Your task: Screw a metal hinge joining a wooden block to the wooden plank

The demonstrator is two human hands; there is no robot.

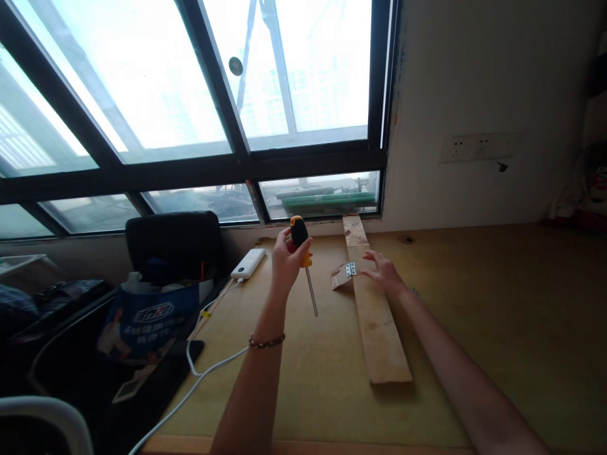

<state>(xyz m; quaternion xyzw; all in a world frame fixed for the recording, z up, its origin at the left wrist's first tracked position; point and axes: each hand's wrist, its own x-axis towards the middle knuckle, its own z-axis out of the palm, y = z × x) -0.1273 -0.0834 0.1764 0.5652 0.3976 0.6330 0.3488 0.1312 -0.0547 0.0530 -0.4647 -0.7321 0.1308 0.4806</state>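
My left hand (286,260) is closed around the black and yellow handle of a screwdriver (300,235), whose metal shaft slants down above the table. A long wooden board (379,328) lies on the table, running from the window side towards me. At its left edge sits a small metal hinge (351,269), which also touches a short wood piece (341,278) sticking out to the left. My right hand (383,273) is over the board's right edge beside the hinge, thumb and fingers apart. I see nothing between its fingers.
On the table's left side lies a white power bank (248,263) with a white cable (213,373) trailing towards me. A black chair (174,243) with a blue bag (152,319) stands left of the table (303,379). Behind are a window (303,151) and a wall socket (481,147).
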